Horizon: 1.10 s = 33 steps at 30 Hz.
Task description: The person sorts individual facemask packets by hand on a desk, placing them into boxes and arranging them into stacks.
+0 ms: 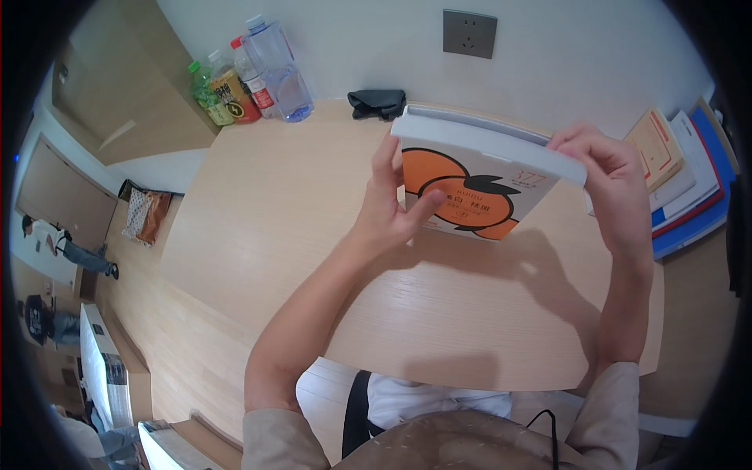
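Holding the book (pixel 478 184) up above the table (pixel 274 211), I have my left hand (pixel 388 207) pinching its left edge and my right hand (pixel 607 176) gripping the top right corner. It looks stiff, fairly light, glossy-covered; edges seem the safest hold.

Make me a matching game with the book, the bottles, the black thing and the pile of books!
Things:
1. white and orange book
2. bottles
3. black pouch
4. stack of books

Places:
A. right edge of the table
B. held up in both hands
C. by the wall under the grey socket
D. far left corner of the table

Pairs: 1-B, 2-D, 3-C, 4-A
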Available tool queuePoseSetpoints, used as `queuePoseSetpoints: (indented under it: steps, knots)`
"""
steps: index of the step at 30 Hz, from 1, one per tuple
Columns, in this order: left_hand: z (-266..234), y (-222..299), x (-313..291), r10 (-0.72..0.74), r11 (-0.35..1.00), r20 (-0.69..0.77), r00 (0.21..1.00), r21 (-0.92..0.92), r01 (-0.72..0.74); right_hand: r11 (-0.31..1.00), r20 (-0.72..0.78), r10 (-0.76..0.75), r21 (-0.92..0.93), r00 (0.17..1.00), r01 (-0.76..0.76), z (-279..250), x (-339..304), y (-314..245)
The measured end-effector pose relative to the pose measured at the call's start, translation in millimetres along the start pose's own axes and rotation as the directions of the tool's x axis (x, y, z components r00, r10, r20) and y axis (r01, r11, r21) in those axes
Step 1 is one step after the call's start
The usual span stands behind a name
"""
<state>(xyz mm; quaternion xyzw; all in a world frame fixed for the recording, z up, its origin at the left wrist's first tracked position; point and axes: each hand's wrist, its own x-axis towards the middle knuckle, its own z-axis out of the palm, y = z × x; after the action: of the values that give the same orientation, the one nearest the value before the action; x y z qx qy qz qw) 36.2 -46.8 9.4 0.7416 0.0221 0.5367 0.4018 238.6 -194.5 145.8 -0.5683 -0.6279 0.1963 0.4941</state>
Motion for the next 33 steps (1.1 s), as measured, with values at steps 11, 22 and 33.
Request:
queuePoseSetpoints:
  steps: [11, 22, 33]
  knots:
    - [-15.0, 51.8, 31.0, -0.655, 0.755, 0.115, 0.747, 0.107, 0.647, 0.869, 0.208, 0.421, 0.186, 0.883, -0.458, -8.6, 21.0, 70.8]
    - [-59.0, 63.1, 47.2, -0.937, 0.292, 0.25, 0.243, 0.182, 0.939, 0.346, 0.711, 0.495, 0.366, 0.499, -0.864, 53.5, 8.0, 116.9]
    - [-45.8, 67.4, 44.4, -0.867, 0.314, 0.386, 0.316, -0.069, 0.947, 0.505, 0.623, 0.41, 0.453, 0.666, -0.735, 36.6, 5.5, 129.0]
